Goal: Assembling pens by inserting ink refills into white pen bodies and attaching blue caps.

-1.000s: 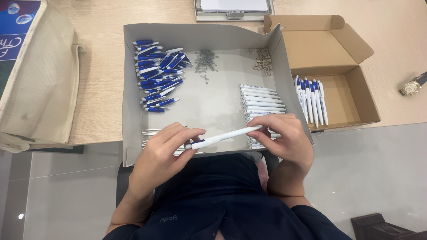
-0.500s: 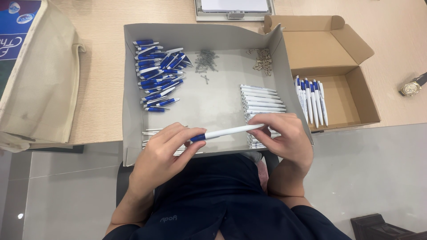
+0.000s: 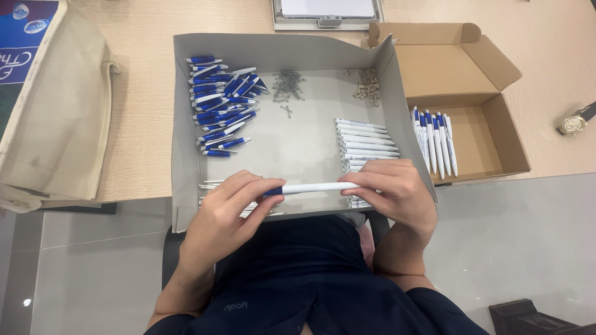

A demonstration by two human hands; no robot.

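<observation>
Currently, I see both hands closed on one pen (image 3: 313, 187), held level over the near edge of the grey tray (image 3: 184, 124). The left hand (image 3: 231, 208) pinches the blue end; the right hand (image 3: 388, 189) grips the white barrel.

Risks, as I judge them:
- If the two halves are pressed out of line, they may jam or slip from the fingers.
- A dropped pen could fall past the tray's near edge into the lap.
- The small springs (image 3: 288, 85) at the far edge may scatter if the tray is jolted.
- The right wrist rests near the white barrels (image 3: 366, 139); a sweep may disorder them.
</observation>
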